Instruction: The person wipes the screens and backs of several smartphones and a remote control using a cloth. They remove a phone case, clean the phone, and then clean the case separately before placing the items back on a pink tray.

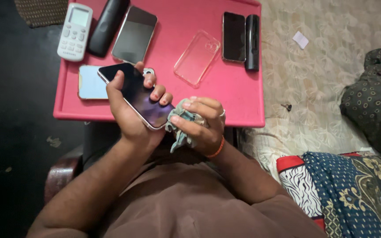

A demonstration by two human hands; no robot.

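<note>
My left hand (126,110) grips a dark-screened smartphone (133,92), screen up, over the near edge of a pink tray table (243,88). My right hand (201,123) pinches a crumpled grey-green cloth (179,125) against the phone's lower corner. An orange band circles my right wrist and a ring sits on one finger.
On the pink table lie a white remote (74,31), a black oblong case (108,25), another phone (134,34), a clear phone case (196,57), a third phone (233,36) beside a black cylinder (252,42), and a light blue phone (89,83). Patterned bedding and cushions lie at right.
</note>
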